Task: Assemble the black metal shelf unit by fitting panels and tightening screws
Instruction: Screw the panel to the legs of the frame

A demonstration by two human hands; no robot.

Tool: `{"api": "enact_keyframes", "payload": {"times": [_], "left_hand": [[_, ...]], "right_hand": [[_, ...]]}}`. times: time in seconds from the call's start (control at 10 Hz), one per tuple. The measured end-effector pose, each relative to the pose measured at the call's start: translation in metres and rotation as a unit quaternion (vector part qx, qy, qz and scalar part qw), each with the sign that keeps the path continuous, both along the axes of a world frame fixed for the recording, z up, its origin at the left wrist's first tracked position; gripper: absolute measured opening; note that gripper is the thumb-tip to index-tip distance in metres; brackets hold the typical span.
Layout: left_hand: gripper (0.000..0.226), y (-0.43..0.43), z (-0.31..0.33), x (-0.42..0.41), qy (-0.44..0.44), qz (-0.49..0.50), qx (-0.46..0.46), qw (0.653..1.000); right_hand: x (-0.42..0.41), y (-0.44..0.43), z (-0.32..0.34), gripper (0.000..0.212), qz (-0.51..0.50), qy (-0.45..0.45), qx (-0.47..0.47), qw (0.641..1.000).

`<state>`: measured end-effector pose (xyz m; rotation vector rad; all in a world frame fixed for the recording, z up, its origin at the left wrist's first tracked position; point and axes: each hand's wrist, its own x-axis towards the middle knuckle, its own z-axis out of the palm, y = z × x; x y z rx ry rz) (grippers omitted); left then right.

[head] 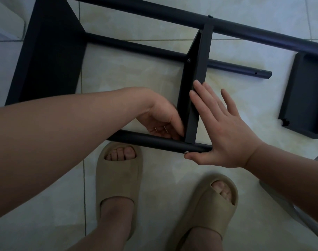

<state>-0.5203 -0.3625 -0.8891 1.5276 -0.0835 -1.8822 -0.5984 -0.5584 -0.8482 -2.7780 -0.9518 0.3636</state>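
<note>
Shelf unit [51, 57] lies on side on tile floor [136, 73]; right hand [221, 131] flat, fingers straight, bracing middle panel [192, 98], thumb by screw [186, 152] in near tube [151, 139]; left hand [161, 122] curled at the joint, contents not discernible; judgement: keep panel square, holes aligned, before tightening.

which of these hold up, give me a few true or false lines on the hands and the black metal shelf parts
1. The right hand lies with straight fingers against the upright black metal middle panel. True.
2. The left hand hangs away from every part. False: its fingers curl at the joint of that panel and the near black round tube.
3. A small round screw head sits on the near tube by the right thumb. True.
4. A hand holds the black metal panel at the far right. False: no hand touches it.
</note>
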Motion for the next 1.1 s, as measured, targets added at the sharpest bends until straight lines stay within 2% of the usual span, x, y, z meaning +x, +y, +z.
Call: {"api": "enact_keyframes", "payload": {"times": [0.3,0.6,0.9,1.1], "left_hand": [[0.015,-0.0047,0.0072,0.0056,0.046,0.045,-0.028,0.998],[0.016,-0.005,0.0023,-0.0015,0.028,0.051,-0.005,0.998],[0.021,-0.0051,0.008,-0.0002,0.039,0.075,-0.023,0.996],[0.013,-0.0047,0.0086,0.001,0.029,0.047,-0.003,0.998]], "right_hand": [[0.0002,0.0001,0.0005,0.121,0.001,0.002,-0.002,1.0],[0.0,0.0002,-0.0015,0.121,-0.001,-0.002,0.006,1.0],[0.0007,0.0004,0.0009,0.122,-0.001,0.006,-0.001,1.0],[0.0006,0.0006,0.0014,0.122,-0.003,0.009,-0.003,1.0]]}}
